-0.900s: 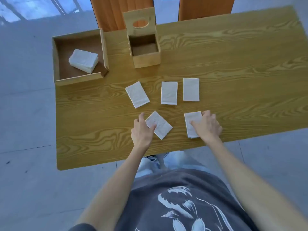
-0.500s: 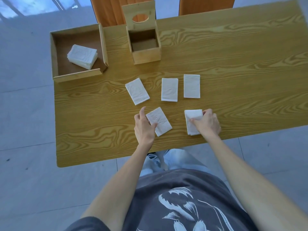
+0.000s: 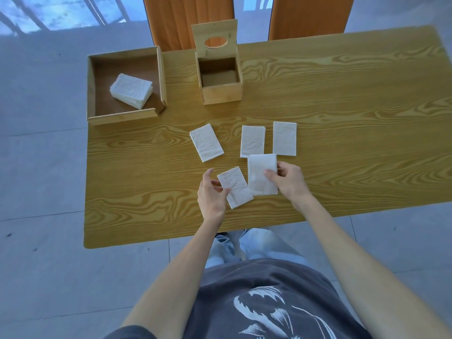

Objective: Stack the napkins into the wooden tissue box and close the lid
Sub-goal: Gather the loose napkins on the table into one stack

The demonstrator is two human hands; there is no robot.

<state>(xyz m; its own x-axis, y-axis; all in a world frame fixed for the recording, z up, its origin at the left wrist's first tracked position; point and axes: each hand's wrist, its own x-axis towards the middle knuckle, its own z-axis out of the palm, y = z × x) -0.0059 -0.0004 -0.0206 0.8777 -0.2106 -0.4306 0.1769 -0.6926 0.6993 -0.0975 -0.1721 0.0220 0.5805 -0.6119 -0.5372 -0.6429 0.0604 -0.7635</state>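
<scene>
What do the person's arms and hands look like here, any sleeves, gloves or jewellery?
Both forearms are bare from wrist to elbow. The left hand and right hand wear no gloves, and no rings, watch or bracelet show. A dark grey short sleeve covers the left upper arm, matching the dark grey T-shirt with its white graphic print.

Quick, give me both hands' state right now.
Left hand: fingers closed on a folded napkin.
Right hand: fingers closed on another napkin, lifted off the table.

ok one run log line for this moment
left hand: holds white folded napkin | right hand: holds second napkin | wooden tissue box: lid open
</scene>
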